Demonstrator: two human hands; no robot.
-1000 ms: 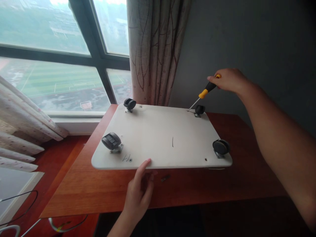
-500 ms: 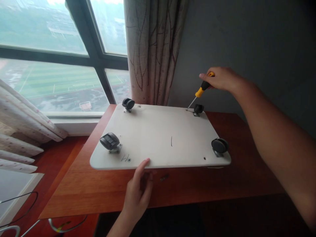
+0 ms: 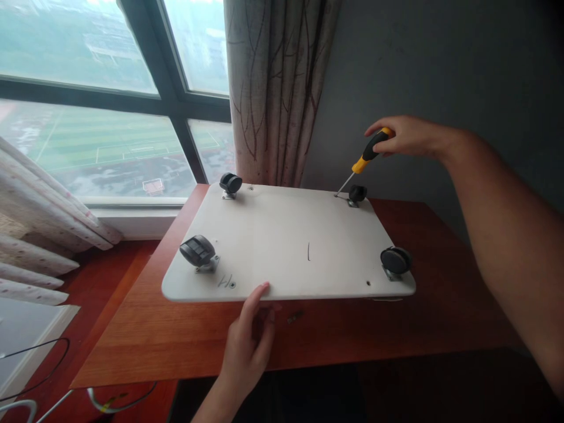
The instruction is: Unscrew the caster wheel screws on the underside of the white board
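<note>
A white board (image 3: 273,235) with rounded corners lies with its casters facing up. Black casters stand at its corners: far left (image 3: 230,184), near left (image 3: 198,252), far right (image 3: 357,194) and near right (image 3: 395,260). My right hand (image 3: 399,134) is closed on the handle of a yellow-and-black screwdriver (image 3: 369,151). Its tip meets a screw spot on the board's far edge, just left of the far right caster. My left hand (image 3: 252,329) grips the board's near edge, thumb on top and the other fingers partly hidden below.
The board rests on a reddish-brown wooden table (image 3: 145,329). A small object (image 3: 295,317), too dim to name, lies on the table by the near edge. Behind are a curtain (image 3: 273,94), a window (image 3: 110,141) and a grey wall (image 3: 440,64). Cables (image 3: 118,405) run at lower left.
The fingers of my right hand have shifted on the screwdriver's handle, which leans more to the right. The tip stays at the same spot. My left hand holds its place.
</note>
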